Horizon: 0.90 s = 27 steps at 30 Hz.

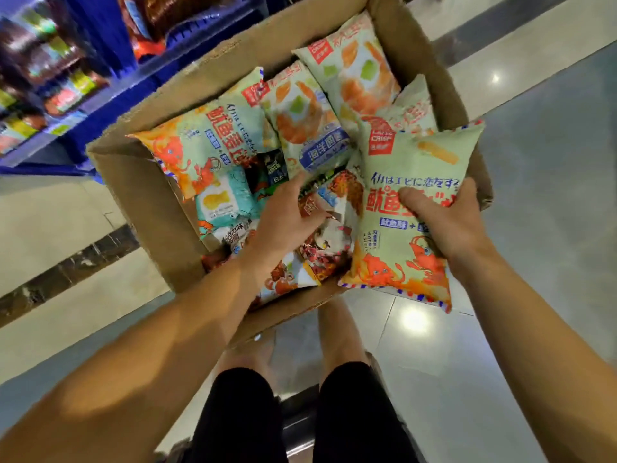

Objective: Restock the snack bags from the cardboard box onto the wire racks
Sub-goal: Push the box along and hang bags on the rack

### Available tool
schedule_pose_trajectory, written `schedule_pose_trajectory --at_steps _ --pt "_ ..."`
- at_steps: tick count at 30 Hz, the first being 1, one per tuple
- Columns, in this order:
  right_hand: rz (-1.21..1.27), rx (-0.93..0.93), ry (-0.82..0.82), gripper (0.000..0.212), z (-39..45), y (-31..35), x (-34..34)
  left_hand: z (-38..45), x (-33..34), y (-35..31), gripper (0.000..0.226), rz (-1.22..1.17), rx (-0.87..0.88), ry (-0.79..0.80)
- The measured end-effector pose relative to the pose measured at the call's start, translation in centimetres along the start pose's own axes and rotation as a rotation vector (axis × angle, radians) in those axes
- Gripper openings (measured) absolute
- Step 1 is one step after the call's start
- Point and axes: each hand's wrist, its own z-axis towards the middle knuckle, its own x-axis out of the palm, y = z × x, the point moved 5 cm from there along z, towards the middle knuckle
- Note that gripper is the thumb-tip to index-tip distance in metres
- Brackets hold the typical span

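The box (147,195) stands open on the floor (551,195), still holding many snack bags in a loose heap. The right hand (447,225) grips one green bag (410,208) by its right edge, thumb across the front, fingers curled behind; the bag is held over the box's near right corner, its lower end overhanging the rim. The left hand (283,215) reaches into the heap with fingers curled down among the bags; whether it has hold of one cannot be told.

Risks, as judged:
- The held bag is gripped at one edge only. Being puffed and slick, it may slip or swing and drop to the floor.
- A hard squeeze may crush the contents or burst a seam.
- The left hand, pulling from within the heap, may drag neighbouring bags over the low near wall.
- The blue shelves (100,105) at upper left are blurred; no wire racks can be made out, so the carry path is unverified.
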Motion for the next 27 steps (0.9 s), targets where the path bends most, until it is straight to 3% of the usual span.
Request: schedule_pose_trajectory --at_steps 4,7,9,11,12,15,18,23,27 --pt "-0.017 0.064 0.031 0.077 1.2 -2.7 -1.6 2.2 4.1 1.4 0.095 0.121 -0.119 0.171" --pt "0.0 0.067 0.052 0.088 2.3 -3.8 -2.0 3.5 5.2 2.3 0.11 0.255 -0.159 0.158" --pt "0.006 0.052 0.066 0.086 2.6 -4.1 -2.0 3.9 5.1 2.5 0.094 0.338 -0.18 0.144" --pt "0.017 0.028 0.057 0.084 2.3 -3.8 -2.1 3.6 4.4 1.8 0.053 0.403 -0.132 0.111" --pt "0.019 0.01 0.05 0.086 2.0 -3.7 -2.2 3.1 3.8 1.1 0.044 0.424 -0.1 0.092" --pt "-0.003 -0.037 0.051 0.088 0.3 -2.5 -2.8 1.0 1.1 -0.3 0.06 0.356 -0.057 -0.01" --pt "0.003 -0.102 0.034 0.08 -2.3 0.2 -3.3 -2.1 -3.2 -0.9 0.076 0.106 -0.1 -0.169" --pt "0.0 -0.248 0.032 0.084 -7.4 6.1 -2.6 -9.3 -11.8 -2.5 0.06 -0.107 -0.19 -0.465" --pt "-0.044 -0.363 0.09 0.082 -12.5 11.0 0.0 -16.7 -17.6 -2.6 0.055 -0.222 -0.21 -0.607"
